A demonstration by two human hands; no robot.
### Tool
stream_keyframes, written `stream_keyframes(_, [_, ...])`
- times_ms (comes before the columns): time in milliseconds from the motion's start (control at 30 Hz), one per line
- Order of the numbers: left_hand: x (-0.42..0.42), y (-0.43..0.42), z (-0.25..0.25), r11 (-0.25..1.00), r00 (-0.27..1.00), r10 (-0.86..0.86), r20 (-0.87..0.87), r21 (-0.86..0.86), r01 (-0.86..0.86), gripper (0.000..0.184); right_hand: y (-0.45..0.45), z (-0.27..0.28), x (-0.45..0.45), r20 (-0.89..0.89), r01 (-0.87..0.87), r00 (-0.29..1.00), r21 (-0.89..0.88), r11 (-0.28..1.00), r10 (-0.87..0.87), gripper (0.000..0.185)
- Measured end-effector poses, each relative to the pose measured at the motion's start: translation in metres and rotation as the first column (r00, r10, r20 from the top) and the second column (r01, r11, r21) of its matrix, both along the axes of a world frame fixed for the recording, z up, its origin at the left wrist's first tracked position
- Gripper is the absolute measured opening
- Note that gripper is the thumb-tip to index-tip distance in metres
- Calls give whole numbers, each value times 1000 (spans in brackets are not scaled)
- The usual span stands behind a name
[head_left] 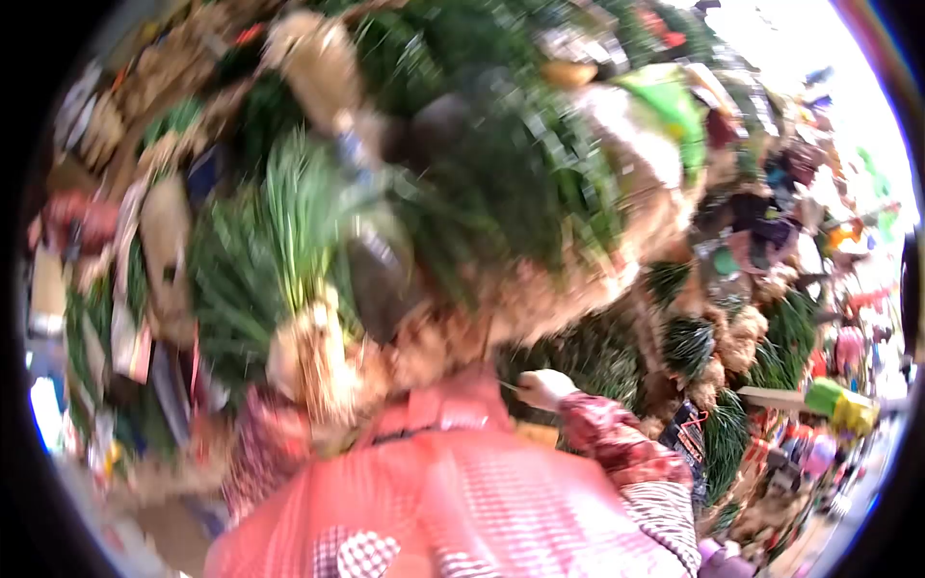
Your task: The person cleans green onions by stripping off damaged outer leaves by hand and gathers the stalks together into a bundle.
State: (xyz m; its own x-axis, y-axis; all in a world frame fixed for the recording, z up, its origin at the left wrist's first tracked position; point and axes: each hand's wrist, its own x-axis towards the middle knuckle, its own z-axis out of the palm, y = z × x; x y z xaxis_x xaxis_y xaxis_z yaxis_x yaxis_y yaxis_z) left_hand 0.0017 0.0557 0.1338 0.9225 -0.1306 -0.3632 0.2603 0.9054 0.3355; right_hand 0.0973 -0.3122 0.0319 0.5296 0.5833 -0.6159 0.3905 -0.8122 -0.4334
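Note:
In my left hand (287, 358), at the left of the middle, is an upright bunch of scallions (297, 246). Its long green leaves point up, and its pale stems and stringy roots (326, 371) hang down beside my fingers, which are wrapped round it. My right hand (546, 387) is closed to the right of my red apron (434, 472). A thin pale strand seems to stick out leftward from its fingers, too blurred to name. Just ahead of both hands lies a large heap of similar greens (520, 173), root ends (540, 299) toward me.
A bright green cloth or bag (673, 111) lies on the heap's right side. Smaller tied bunches (688, 345) sit farther right. A long brown object (168, 260) stands at the left. Several people (771, 226) crowd the right background. Motion blur smears much of the view.

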Motion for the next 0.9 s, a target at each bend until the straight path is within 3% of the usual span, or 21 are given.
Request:
stream_keyframes(33, [0, 9, 16, 995, 998, 58, -3, 87, -57, 17, 2, 28, -5, -251, -182, 963, -319, 930, 102, 30])
stream_keyframes(100, [12, 18, 30, 950, 968, 235, 88, 188, -248, 18, -122, -128, -42, -377, -632, 775, -462, 622, 508, 36])
stream_keyframes(133, [24, 25, 28, 954, 964, 197, 177, 190, -230, 20, -98, -108, -29, -490, -676, 735, -484, 556, 468, 36])
stream_keyframes(167, [31, 28, 23, 957, 950, 154, 271, 196, -212, 21, -84, -123, -26, -209, -500, 865, -410, 763, 455, 31])
stream_keyframes(200, [36, 25, 11, 935, 948, 202, 245, 239, -261, 26, -42, -92, -11, 84, -346, 919, -296, 890, 385, 27])
stream_keyframes(233, [41, 15, 0, 909, 943, 248, 223, 282, -306, 30, -34, -130, 2, 301, -78, 953, 167, 983, 24, 19])
stream_keyframes(267, [45, 0, -4, 876, 958, 267, 102, 388, -285, 28, 3, -116, 20, 306, 79, 932, 358, 930, -197, 20])
stream_keyframes(333, [51, -17, -37, 926, 973, 219, -68, 330, -185, 20, 58, -140, 56, 363, 166, 889, 312, 936, -279, 34])
stream_keyframes(367, [48, -27, -54, 926, 965, 220, -145, 342, -160, 20, 84, -133, 68, 287, 242, 918, 142, 960, -274, 42])
stream_keyframes(400, [45, -34, -75, 965, 962, 182, -205, 224, -135, 19, 97, -150, 81, 297, 148, 943, 35, 988, -152, 43])
stream_keyframes(433, [41, -46, -77, 972, 959, 170, -227, 201, -124, 16, 104, -147, 93, -26, 270, 963, 23, 963, -270, 36])
stream_keyframes(467, [34, -51, -88, 971, 966, 134, -221, 225, -83, 15, 105, -157, 95, -91, 369, 928, 95, 925, -361, 36])
stream_keyframes(533, [22, -62, -113, 968, 955, 112, -276, 246, -42, 16, 99, -160, 95, -490, 644, 736, 296, 705, -467, 29])
stream_keyframes(567, [17, -72, -121, 970, 932, 119, -343, 241, -35, 19, 101, -108, 81, -649, 773, 588, 275, 571, -483, 21])
stream_keyframes(600, [13, -81, -127, 969, 954, 111, -280, 245, -41, 18, 102, -95, 73, -750, 804, 512, 245, 543, -420, 18])
stream_keyframes(633, [16, -92, -117, 966, 923, 128, -362, 257, -32, 16, 104, -84, 67, -834, 831, 429, 214, 514, -346, 17])
stream_keyframes(667, [14, -95, -123, 956, 902, 86, -423, 291, 46, 17, 117, -61, 54, -830, 865, 401, 205, 457, -387, 12])
stream_keyframes(700, [13, -98, -132, 939, 877, 51, -479, 321, 121, 17, 126, -53, 48, -837, 852, 388, 168, 495, -385, 13])
stream_keyframes(767, [17, -116, -140, 914, 900, 136, -414, 403, 47, 16, 140, -63, 33, -844, 856, 418, 243, 456, -335, 14])
stream_keyframes(833, [15, -114, -142, 888, 876, 222, -428, 460, 0, 16, 145, -58, 31, -700, 770, 606, 396, 500, -378, 16])
stream_keyframes(900, [16, -104, -143, 910, 918, 174, -357, 415, -11, 16, 142, -78, 29, -493, 637, 771, 571, 519, -404, 18])
